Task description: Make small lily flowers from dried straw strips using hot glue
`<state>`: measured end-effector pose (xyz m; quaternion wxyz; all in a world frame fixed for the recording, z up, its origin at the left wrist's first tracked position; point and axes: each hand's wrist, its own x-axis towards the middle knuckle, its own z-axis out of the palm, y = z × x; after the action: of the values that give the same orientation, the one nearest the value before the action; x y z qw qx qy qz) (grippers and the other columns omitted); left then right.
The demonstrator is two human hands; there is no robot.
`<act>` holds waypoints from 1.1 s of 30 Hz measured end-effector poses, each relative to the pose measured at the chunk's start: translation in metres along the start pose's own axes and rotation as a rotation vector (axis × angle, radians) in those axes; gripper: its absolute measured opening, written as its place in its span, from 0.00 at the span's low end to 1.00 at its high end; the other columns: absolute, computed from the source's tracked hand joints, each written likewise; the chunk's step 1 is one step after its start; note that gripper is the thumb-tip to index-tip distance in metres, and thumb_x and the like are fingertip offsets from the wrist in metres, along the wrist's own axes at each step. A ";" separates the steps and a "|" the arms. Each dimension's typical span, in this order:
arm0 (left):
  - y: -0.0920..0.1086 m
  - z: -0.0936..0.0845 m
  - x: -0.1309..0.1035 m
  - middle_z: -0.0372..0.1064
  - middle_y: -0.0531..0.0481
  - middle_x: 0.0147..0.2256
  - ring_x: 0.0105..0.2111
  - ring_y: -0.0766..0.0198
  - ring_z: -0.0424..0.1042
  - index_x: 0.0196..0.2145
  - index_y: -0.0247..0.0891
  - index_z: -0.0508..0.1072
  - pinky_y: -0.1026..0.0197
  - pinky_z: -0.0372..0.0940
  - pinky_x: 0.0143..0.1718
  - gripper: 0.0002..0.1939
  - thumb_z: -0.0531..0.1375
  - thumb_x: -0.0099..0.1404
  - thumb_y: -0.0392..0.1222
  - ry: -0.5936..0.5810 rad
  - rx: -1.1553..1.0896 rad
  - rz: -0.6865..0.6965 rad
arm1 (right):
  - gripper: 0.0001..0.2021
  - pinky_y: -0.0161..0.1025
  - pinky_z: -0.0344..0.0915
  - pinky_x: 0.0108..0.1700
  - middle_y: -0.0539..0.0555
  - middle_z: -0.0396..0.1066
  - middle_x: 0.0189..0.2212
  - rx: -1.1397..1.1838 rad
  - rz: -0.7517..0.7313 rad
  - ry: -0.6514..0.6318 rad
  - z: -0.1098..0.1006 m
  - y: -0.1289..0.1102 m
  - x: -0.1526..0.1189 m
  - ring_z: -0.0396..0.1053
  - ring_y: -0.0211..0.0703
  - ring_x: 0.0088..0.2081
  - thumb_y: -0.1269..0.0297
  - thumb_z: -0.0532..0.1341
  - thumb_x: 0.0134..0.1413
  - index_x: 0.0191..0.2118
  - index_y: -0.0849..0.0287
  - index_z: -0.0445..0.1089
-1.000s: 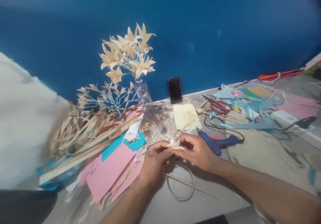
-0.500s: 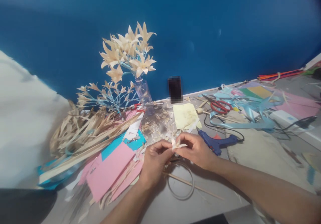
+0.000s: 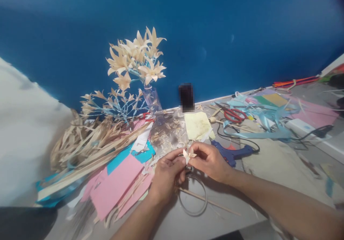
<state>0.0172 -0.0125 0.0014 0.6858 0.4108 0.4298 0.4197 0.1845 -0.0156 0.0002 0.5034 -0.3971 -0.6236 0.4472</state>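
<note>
Between my two hands is a small cream artificial flower (image 3: 189, 155) with pointed petals. My left hand (image 3: 168, 173) pinches it from the left, thumb and forefinger closed on its base. From the right, my right hand (image 3: 211, 160) closes its fingertips on the petals. Just below my hands, a metal ring (image 3: 206, 193) and a thin wooden stick (image 3: 217, 205) lie on the grey table (image 3: 225, 222). Behind my hands sits a pale yellow paper pad (image 3: 197, 125), and a blue glue gun (image 3: 233, 153) lies beside my right hand.
A clear bottle (image 3: 153, 100) holds finished cream flowers (image 3: 137, 59) at the back. Dried husks (image 3: 80, 139) and pink paper (image 3: 116, 186) cover the left side. Red-handled scissors (image 3: 235, 115), light-blue ribbon (image 3: 258, 134) and a white power strip (image 3: 309, 136) lie to the right. Husk scraps surround the pad.
The flower has been turned between my fingers, so its petals now point more upward. My hands stay in nearly the same place; the whole view has shifted slightly.
</note>
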 end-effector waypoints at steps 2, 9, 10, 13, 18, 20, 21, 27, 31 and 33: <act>0.000 -0.002 0.001 0.62 0.58 0.14 0.13 0.73 0.55 0.39 0.36 0.75 0.69 0.48 0.16 0.13 0.68 0.57 0.44 -0.017 -0.071 -0.025 | 0.06 0.33 0.60 0.32 0.47 0.64 0.26 0.023 0.007 -0.004 0.000 -0.002 -0.001 0.61 0.36 0.29 0.69 0.63 0.51 0.28 0.58 0.65; 0.005 0.001 0.000 0.59 0.58 0.17 0.13 0.73 0.53 0.24 0.38 0.62 0.68 0.48 0.16 0.19 0.61 0.64 0.51 -0.033 -0.166 0.023 | 0.05 0.32 0.57 0.30 0.45 0.61 0.25 0.095 0.086 0.000 0.000 -0.003 -0.001 0.58 0.34 0.26 0.69 0.63 0.50 0.29 0.58 0.64; 0.006 0.001 0.000 0.55 0.59 0.16 0.13 0.73 0.52 0.22 0.38 0.59 0.68 0.47 0.16 0.20 0.61 0.65 0.51 -0.033 -0.190 0.030 | 0.06 0.32 0.57 0.30 0.45 0.60 0.25 0.107 0.090 0.001 -0.001 -0.003 -0.001 0.58 0.34 0.26 0.69 0.63 0.50 0.29 0.58 0.64; 0.007 0.002 -0.001 0.48 0.61 0.15 0.13 0.74 0.48 0.19 0.39 0.54 0.68 0.46 0.15 0.25 0.59 0.66 0.53 -0.031 -0.202 0.056 | 0.06 0.32 0.58 0.30 0.45 0.61 0.25 0.142 0.099 -0.004 -0.002 -0.003 -0.001 0.59 0.34 0.27 0.69 0.64 0.50 0.29 0.59 0.64; 0.007 0.004 -0.006 0.63 0.57 0.20 0.16 0.73 0.58 0.28 0.38 0.66 0.69 0.51 0.18 0.14 0.65 0.62 0.47 -0.028 -0.036 0.072 | 0.06 0.32 0.61 0.31 0.46 0.65 0.25 0.229 0.121 -0.030 -0.002 -0.004 0.000 0.63 0.35 0.27 0.68 0.65 0.50 0.31 0.60 0.66; 0.005 0.003 -0.007 0.65 0.57 0.23 0.19 0.72 0.62 0.34 0.38 0.69 0.69 0.55 0.20 0.11 0.67 0.59 0.44 -0.073 -0.045 0.070 | 0.07 0.33 0.62 0.32 0.47 0.67 0.26 0.262 0.128 -0.059 -0.002 -0.004 0.000 0.66 0.36 0.28 0.67 0.66 0.51 0.32 0.60 0.67; 0.004 0.003 -0.007 0.66 0.56 0.23 0.20 0.72 0.63 0.35 0.38 0.70 0.69 0.57 0.21 0.11 0.68 0.58 0.43 -0.093 -0.053 0.063 | 0.07 0.34 0.63 0.32 0.48 0.68 0.27 0.268 0.127 -0.068 -0.002 -0.003 0.000 0.67 0.36 0.28 0.67 0.66 0.51 0.32 0.60 0.67; -0.003 -0.003 -0.003 0.66 0.56 0.18 0.17 0.73 0.61 0.30 0.36 0.70 0.69 0.52 0.20 0.12 0.67 0.59 0.45 -0.121 -0.053 0.011 | 0.09 0.33 0.62 0.32 0.48 0.68 0.28 0.192 0.106 -0.091 -0.002 0.002 -0.002 0.65 0.36 0.29 0.63 0.68 0.52 0.35 0.60 0.69; -0.003 -0.002 -0.002 0.65 0.57 0.16 0.16 0.73 0.58 0.32 0.37 0.69 0.69 0.50 0.20 0.13 0.67 0.59 0.47 -0.166 -0.143 -0.005 | 0.12 0.33 0.61 0.30 0.48 0.67 0.28 0.141 0.128 -0.111 -0.004 0.000 -0.001 0.64 0.35 0.28 0.60 0.69 0.51 0.37 0.60 0.68; -0.002 -0.001 -0.002 0.65 0.57 0.17 0.16 0.73 0.58 0.31 0.37 0.69 0.69 0.51 0.20 0.14 0.67 0.60 0.48 -0.174 -0.186 0.005 | 0.14 0.34 0.62 0.32 0.50 0.69 0.30 0.168 0.148 -0.161 -0.007 -0.003 0.000 0.66 0.36 0.29 0.61 0.69 0.50 0.39 0.60 0.68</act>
<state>0.0160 -0.0145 -0.0004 0.7547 0.3812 0.3269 0.4222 0.1910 -0.0156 0.0038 0.4487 -0.3612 -0.5914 0.5644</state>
